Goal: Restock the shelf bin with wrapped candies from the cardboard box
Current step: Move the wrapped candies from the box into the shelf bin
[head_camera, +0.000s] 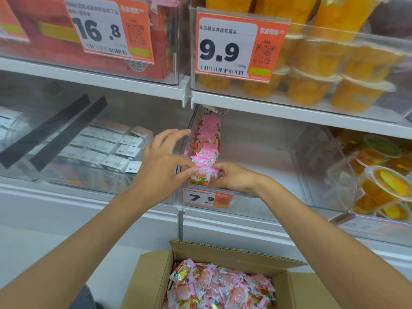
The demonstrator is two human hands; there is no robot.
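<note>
The row of wrapped candies (208,139) ran front to back along the left wall of the shelf bin (256,204), far end lost under the upper shelf (289,110), open room to its right. I saw both grips clamped on the front candy (204,173) at the bin's lip, left hand (162,161) pinching, right hand (234,178) curled, fingertips hidden. The cardboard box (156,275) below was cut off.

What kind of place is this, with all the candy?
Most likely a shop, in a snack aisle. Orange price tags hang on the shelves, clear bins hold wrapped candies and fruit cups, and a cardboard box of stock sits below.
</note>
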